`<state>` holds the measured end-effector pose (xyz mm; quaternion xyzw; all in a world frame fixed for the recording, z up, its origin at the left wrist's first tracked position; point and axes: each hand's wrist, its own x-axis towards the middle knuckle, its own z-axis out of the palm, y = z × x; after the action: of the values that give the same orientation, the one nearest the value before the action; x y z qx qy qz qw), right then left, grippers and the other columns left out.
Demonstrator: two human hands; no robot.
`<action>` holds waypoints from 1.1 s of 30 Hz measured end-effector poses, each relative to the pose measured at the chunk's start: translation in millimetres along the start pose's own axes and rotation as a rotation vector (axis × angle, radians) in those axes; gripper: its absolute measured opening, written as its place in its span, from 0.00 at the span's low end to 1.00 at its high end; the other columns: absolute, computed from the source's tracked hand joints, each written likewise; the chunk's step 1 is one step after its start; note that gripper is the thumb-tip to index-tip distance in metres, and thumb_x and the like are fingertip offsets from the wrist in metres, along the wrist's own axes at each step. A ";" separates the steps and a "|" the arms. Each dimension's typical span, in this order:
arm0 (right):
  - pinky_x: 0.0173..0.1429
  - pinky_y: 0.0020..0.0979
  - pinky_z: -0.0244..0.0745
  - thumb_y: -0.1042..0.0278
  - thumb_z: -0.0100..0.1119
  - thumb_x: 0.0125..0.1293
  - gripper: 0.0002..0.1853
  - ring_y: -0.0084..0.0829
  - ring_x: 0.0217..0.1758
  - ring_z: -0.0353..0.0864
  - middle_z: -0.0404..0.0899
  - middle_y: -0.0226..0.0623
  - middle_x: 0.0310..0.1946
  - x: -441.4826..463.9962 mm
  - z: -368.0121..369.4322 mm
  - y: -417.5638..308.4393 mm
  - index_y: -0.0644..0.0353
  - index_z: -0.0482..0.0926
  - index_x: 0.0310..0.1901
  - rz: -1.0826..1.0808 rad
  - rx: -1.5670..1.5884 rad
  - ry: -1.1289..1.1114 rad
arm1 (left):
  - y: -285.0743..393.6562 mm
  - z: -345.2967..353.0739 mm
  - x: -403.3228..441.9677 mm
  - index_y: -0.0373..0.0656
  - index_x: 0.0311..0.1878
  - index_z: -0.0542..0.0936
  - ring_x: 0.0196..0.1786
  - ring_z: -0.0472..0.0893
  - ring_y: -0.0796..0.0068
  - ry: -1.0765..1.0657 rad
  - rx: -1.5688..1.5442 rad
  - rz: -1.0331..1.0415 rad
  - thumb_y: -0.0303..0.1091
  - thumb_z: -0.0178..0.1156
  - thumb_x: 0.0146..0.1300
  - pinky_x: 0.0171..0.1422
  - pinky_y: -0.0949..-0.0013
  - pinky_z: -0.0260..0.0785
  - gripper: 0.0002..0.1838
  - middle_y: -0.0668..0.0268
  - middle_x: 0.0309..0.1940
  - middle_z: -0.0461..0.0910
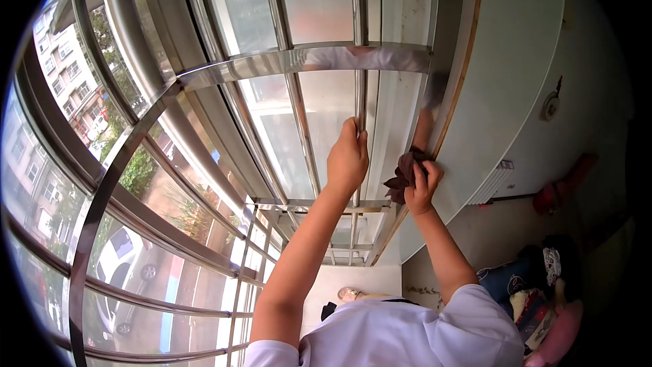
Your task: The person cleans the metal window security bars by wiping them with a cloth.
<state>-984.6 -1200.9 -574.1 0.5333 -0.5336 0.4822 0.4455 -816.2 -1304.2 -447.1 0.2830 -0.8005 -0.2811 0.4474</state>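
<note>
My left hand point(348, 158) is wrapped around a vertical metal bar point(361, 95) of the window grille. To its right, my right hand point(424, 189) grips a dark brown cloth point(406, 175), bunched up with loose folds hanging out on its left side. The cloth lies against the right edge of the metal frame point(430, 109), beside the wall. A flat shiny crossbar point(272, 62) runs above both hands. Behind the bars are glass panes point(324, 109), with pale reflections in them.
Curved railings point(95, 231) close off the left side, with a white car point(122, 265) and buildings outside. A pale wall panel point(509, 47) stands at the right. Lower right lies a heap of clothes and bags point(536, 292). A foot in a sandal point(350, 293) shows on the floor.
</note>
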 end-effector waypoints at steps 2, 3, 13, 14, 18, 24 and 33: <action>0.59 0.48 0.63 0.85 0.48 0.43 0.28 0.48 0.54 0.67 0.68 0.43 0.50 25.6 1.6 0.7 0.63 0.79 0.51 -0.024 -0.033 0.046 | 0.7 -11.0 -22.2 0.45 0.68 0.63 0.43 0.80 0.43 -0.043 0.160 -0.011 0.30 0.53 0.67 0.45 0.51 0.72 0.25 0.51 0.41 0.81; 0.60 0.48 0.62 0.86 0.48 0.42 0.29 0.48 0.53 0.67 0.69 0.44 0.50 38.9 4.8 0.9 0.63 0.79 0.51 -0.023 -0.051 0.092 | -4.5 -13.5 -35.3 0.46 0.68 0.64 0.45 0.80 0.44 -0.054 0.165 0.014 0.29 0.55 0.66 0.47 0.51 0.72 0.27 0.52 0.47 0.79; 0.63 0.42 0.67 0.82 0.59 0.50 0.31 0.50 0.60 0.68 0.64 0.50 0.61 180.3 35.3 -77.5 0.54 0.76 0.60 0.047 0.335 -0.044 | -68.1 -34.3 -150.9 0.42 0.54 0.78 0.47 0.83 0.66 -0.215 -0.035 -0.141 0.24 0.62 0.61 0.43 0.67 0.76 0.16 0.60 0.52 0.75; 0.64 0.42 0.68 0.83 0.58 0.51 0.31 0.52 0.62 0.68 0.62 0.51 0.62 182.1 47.9 -86.5 0.54 0.76 0.60 0.067 0.446 -0.071 | -77.1 -41.1 -166.1 0.42 0.54 0.78 0.47 0.83 0.66 -0.216 -0.035 -0.150 0.24 0.62 0.61 0.43 0.67 0.76 0.16 0.60 0.52 0.75; 0.68 0.45 0.62 0.83 0.56 0.58 0.21 0.58 0.65 0.65 0.58 0.60 0.64 125.0 86.5 -88.5 0.60 0.76 0.55 0.071 0.395 -0.032 | -114.1 -59.4 -231.0 0.41 0.50 0.80 0.44 0.84 0.65 -0.217 -0.005 -0.437 0.25 0.62 0.60 0.43 0.66 0.76 0.14 0.59 0.47 0.77; 0.66 0.45 0.65 0.82 0.58 0.56 0.20 0.58 0.64 0.67 0.63 0.57 0.62 -45.8 71.1 -90.8 0.54 0.78 0.51 0.260 0.382 -0.383 | -118.4 -64.3 -265.2 0.41 0.50 0.81 0.42 0.85 0.66 -0.155 -0.005 -0.505 0.25 0.63 0.60 0.39 0.67 0.75 0.14 0.58 0.45 0.79; 0.68 0.46 0.60 0.79 0.59 0.54 0.28 0.53 0.65 0.64 0.63 0.54 0.62 21.8 36.0 -135.0 0.64 0.73 0.60 0.117 0.438 -0.255 | -128.2 -91.7 -293.3 0.42 0.51 0.81 0.42 0.84 0.67 -0.064 -0.023 -0.559 0.26 0.62 0.61 0.41 0.68 0.76 0.14 0.59 0.45 0.80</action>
<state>-849.1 -1235.0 -552.1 0.6416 -0.4982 0.5403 0.2197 -581.1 -1202.9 -660.1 0.4787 -0.7018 -0.4114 0.3303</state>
